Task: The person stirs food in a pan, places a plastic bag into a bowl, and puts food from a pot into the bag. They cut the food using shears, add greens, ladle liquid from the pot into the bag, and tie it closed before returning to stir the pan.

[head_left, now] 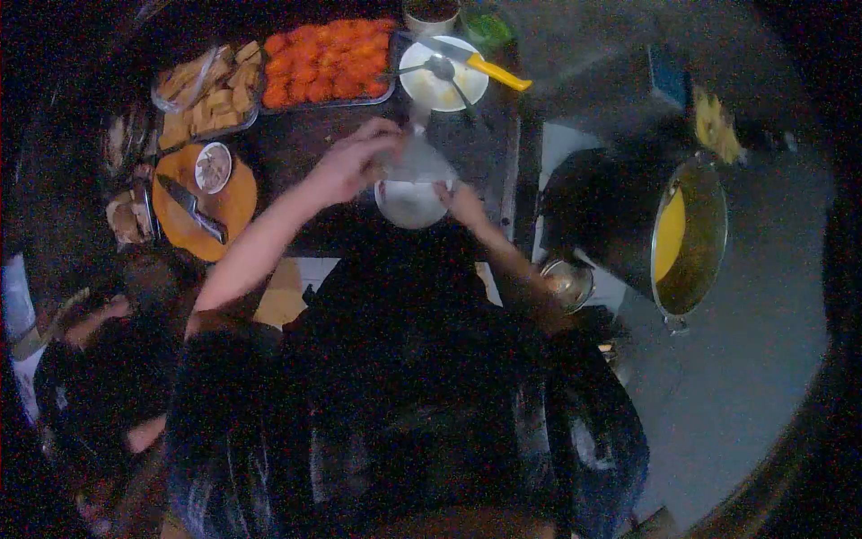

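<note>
A pale round bowl (411,211) is on the dark table in front of me. My right hand (460,203) grips its right rim, thumb side toward the inside. Above the bowl's far side is a greyish, see-through piece (420,160), tilted and smeared by motion; its exact kind cannot be made out. My left hand (364,163) reaches in from the left with fingers bent, closed at the left edge of this piece. Beyond it is a white plate (415,91) bearing spoons and a yellow-handled knife (498,72).
A tray of orange-red pieces (328,63) and a tray of tan strips (220,99) are at the back left. On a round wooden board (175,229) are a knife (191,208) and a small bowl (213,168). A large pot (724,235) with yellow contents stands right. Another person (99,377) is at lower left.
</note>
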### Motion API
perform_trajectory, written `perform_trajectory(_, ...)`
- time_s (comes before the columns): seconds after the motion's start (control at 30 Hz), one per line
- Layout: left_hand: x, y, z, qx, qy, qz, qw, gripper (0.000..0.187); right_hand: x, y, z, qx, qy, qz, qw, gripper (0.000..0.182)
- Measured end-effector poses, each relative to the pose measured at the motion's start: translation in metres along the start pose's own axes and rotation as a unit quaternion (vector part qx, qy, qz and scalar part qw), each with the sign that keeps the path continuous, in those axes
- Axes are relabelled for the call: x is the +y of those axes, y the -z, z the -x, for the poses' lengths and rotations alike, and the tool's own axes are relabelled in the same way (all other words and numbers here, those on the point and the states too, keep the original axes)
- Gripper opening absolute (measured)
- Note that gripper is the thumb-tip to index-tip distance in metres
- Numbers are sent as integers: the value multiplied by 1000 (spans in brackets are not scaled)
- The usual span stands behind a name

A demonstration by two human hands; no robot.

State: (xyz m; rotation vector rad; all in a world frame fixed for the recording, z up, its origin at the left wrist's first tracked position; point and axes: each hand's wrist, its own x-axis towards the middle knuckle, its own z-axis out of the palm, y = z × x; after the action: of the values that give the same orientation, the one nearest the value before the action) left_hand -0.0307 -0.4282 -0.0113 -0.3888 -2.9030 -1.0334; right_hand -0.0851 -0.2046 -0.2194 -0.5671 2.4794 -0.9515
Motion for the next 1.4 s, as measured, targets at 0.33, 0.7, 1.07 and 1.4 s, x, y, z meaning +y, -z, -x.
perform_trajectory(0.33, 11, -53, -46, -97, 31, -93, 990, 59, 84, 118, 104, 72, -185, -170, 965, 33)
perform_trajectory(0.7, 24, -42, -98, 172, -145, 64, 972, 80, -147, 172, 55, 486, 27, 8, 874, 52)
perform_trajectory(1.07, 37, -20, -37, -143, -194, -64, 968, 57, -89, 108, -1, 187, -56, -168, 966, 32)
perform_trajectory(1.4, -51, -106, 28, 214, 409, 611, 643, 29, -125, 43, -8, 1, -146, -261, 954, 26)
